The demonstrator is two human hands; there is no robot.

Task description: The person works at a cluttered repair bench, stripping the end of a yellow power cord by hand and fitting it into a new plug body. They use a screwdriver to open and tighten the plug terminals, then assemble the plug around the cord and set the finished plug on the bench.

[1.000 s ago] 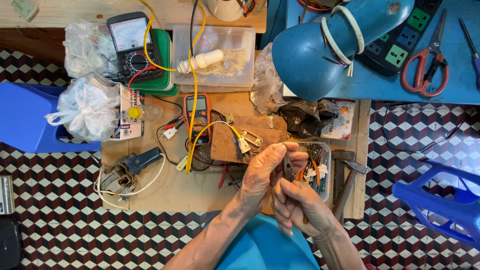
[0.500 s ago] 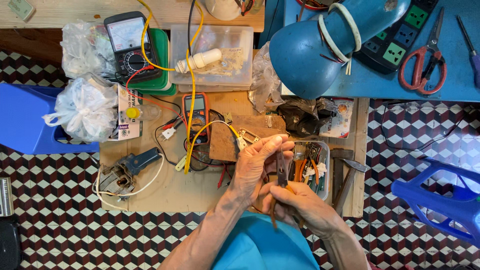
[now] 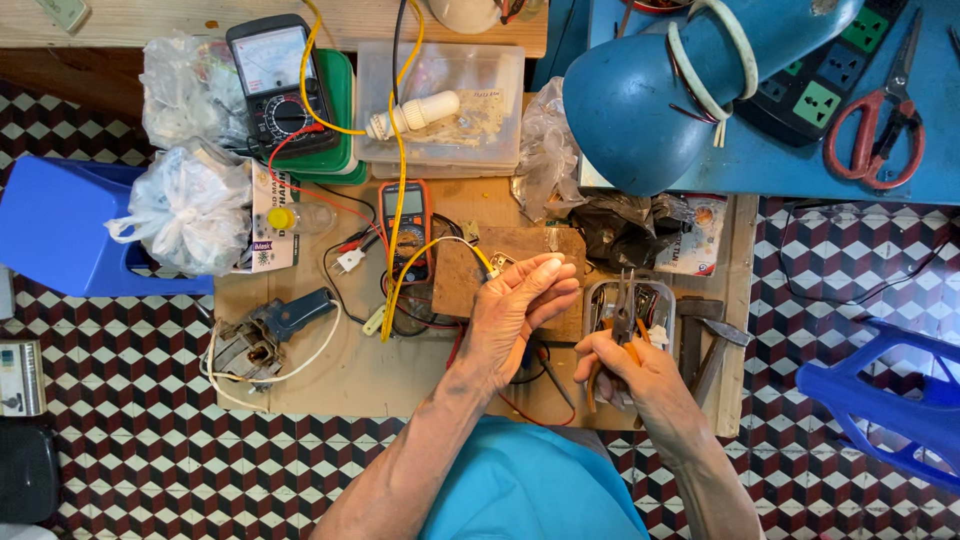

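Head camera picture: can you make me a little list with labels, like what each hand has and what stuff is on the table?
left hand: left hand raised over the table, fingers pinched at the end of a yellow wire
right hand: right hand gripping pliers, tips pointing up
in front of hands: small brown board, clear tray of tools
meters: orange multimeter, black dial meter
lamp: blue lamp shade
far right: red scissors
surface: wooden table

Bare forearms, bare hands (image 3: 520, 320), turquoise garment (image 3: 530, 490)
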